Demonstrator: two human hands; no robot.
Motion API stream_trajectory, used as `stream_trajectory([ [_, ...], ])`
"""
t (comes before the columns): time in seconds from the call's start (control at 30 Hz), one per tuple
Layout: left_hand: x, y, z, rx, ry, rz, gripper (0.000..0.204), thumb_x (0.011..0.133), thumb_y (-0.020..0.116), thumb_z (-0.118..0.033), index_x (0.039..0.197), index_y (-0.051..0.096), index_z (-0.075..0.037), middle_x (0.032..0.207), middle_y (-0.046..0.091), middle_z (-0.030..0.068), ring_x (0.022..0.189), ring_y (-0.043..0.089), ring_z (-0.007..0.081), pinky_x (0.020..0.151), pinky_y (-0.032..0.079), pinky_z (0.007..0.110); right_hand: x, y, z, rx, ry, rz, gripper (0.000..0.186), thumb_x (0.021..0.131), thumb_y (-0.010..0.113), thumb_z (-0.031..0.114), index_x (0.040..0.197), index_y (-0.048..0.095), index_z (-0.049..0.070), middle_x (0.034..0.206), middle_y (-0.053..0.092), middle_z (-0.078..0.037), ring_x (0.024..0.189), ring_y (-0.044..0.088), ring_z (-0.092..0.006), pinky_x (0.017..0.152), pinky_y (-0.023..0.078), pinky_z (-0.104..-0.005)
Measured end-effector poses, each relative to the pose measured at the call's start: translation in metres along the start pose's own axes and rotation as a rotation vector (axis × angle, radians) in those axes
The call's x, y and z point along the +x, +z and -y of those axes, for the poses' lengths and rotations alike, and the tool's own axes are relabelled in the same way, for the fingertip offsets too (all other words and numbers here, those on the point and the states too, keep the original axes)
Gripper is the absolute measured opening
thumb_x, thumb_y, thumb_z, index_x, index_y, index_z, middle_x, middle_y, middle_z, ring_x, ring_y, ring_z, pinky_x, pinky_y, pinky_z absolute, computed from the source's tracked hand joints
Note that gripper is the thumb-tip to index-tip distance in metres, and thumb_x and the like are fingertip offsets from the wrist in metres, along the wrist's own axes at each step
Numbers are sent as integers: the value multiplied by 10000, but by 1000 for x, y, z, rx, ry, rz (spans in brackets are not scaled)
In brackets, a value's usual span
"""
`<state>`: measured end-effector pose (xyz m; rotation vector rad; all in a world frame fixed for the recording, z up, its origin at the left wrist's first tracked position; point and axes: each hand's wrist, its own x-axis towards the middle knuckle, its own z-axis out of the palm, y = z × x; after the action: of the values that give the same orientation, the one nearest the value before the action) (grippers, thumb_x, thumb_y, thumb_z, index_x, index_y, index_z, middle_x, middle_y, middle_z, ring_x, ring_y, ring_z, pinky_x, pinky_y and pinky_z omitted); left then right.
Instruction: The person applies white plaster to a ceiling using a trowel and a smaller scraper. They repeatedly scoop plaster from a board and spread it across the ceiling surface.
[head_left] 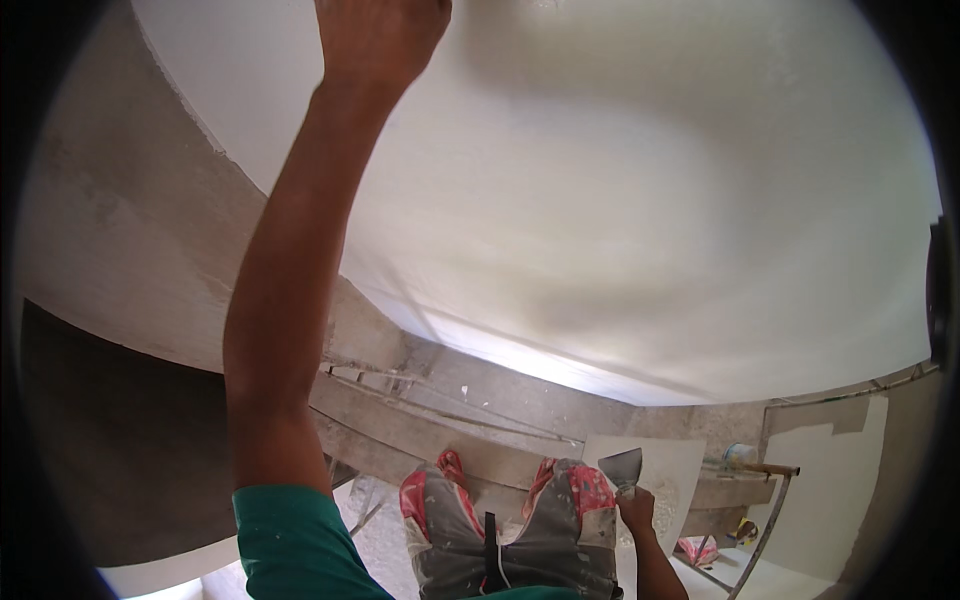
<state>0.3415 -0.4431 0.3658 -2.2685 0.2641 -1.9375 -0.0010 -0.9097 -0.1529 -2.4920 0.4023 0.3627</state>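
My left arm reaches up along a white, smooth-coated wall. The left hand is at the top edge of the picture, close to the wall, and its fingers are cut off or turned from sight, so what it may hold is hidden. Low beside my right thigh, my right hand is closed round the handle of a putty knife. The knife's wide grey metal blade points upward, away from the wall.
I stand on a scaffold plank with metal rails beside it. At right are a scaffold frame, a pale bucket and a red-and-white bag. Bare grey plaster and a dark opening lie at left.
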Motion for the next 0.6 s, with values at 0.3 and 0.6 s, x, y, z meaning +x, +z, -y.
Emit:
stream_trajectory([
  [0.3,-110,37,-25,-11,26,280,768,705,721,-64,1374,455,-332,1415,453,-38,1316,390,305,995,300,655,-9,-1,-13,-65,9,-9,299,690,702,251,739,655,-40,693,641,-235,676,659,-372,619,500,-448],
  [0.6,-333,43,-43,-99,-141,529,585,822,605,-92,1339,495,-344,1429,410,-57,1345,324,333,1038,201,664,-6,7,-38,-136,17,-17,291,676,703,245,744,661,-35,683,639,-230,668,658,-371,614,498,-451],
])
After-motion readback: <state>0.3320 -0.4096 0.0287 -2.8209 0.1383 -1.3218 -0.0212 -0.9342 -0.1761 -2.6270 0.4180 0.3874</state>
